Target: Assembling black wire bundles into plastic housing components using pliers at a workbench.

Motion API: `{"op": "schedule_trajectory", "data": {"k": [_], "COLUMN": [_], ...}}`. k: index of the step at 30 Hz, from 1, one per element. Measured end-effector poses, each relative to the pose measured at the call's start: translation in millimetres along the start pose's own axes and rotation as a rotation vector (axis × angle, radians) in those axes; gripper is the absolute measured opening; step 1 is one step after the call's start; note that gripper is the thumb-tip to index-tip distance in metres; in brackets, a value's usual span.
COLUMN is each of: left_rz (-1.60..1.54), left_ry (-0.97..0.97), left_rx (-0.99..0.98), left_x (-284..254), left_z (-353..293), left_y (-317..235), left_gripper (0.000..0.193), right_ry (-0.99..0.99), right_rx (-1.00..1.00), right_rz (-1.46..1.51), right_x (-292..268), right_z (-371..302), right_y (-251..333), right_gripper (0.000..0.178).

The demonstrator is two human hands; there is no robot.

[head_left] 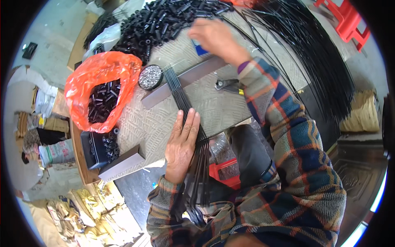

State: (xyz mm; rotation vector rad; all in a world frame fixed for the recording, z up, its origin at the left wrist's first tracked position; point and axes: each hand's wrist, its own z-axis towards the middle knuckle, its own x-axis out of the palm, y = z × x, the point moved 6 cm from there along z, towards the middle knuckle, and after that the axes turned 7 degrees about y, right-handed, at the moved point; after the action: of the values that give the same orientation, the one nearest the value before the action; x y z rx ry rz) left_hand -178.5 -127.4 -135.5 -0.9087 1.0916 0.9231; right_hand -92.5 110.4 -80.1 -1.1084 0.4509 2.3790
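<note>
My left hand (181, 142) lies flat with fingers stretched over a narrow row of thin black rods (181, 96). The rods run side by side across a grey metal bar (199, 74), and their near ends hang past the table edge toward my lap. Farther off, my right hand (216, 39) is closed beside a small flat blue object (200, 48); its fingertips hide whatever they hold. Cutting pliers (229, 85) rest below my right wrist. A round black dish of tiny silvery pieces (150, 77) stands left of the rods' far ends.
Short black tubes (164, 20) are heaped at the back. An orange-red plastic bag (76, 92) holds more tubes at left. Long black rods (325, 53) spread along the right side. Another metal bar (123, 162) lies on the near-left edge. A red stool (345, 22) stands far right.
</note>
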Motion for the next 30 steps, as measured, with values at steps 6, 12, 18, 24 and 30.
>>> {"op": "schedule_trajectory", "data": {"k": [6, 12, 18, 24, 30], "left_rz": [0.027, 0.105, 0.112, -1.172, -1.131], "left_ry": [-0.028, -0.098, -0.147, -0.228, -0.323], "left_rx": [-0.041, 0.023, 0.020, 0.084, 0.030], "left_x": [-11.3, 8.4, 8.0, -84.6, -140.5], "left_z": [-15.3, -18.0, -16.7, -18.4, -11.4], "left_y": [3.7, 4.4, 5.2, -12.6, -33.2], "left_gripper": [0.064, 0.079, 0.085, 0.072, 0.029], "right_ry": [0.288, 0.208, 0.097, 0.248, -0.173], "right_rx": [0.082, -0.070, 0.048, 0.050, -0.262], "right_rz": [0.025, -0.121, 0.576, 1.120, 0.307], "right_x": [14.3, 11.2, -47.6, -172.8, -206.9], "right_z": [12.6, 9.0, -7.2, -82.5, -94.6], "right_y": [-25.7, -32.7, 14.8, 140.5, 184.8], "right_gripper": [0.008, 0.003, 0.010, 0.011, 0.016]}}
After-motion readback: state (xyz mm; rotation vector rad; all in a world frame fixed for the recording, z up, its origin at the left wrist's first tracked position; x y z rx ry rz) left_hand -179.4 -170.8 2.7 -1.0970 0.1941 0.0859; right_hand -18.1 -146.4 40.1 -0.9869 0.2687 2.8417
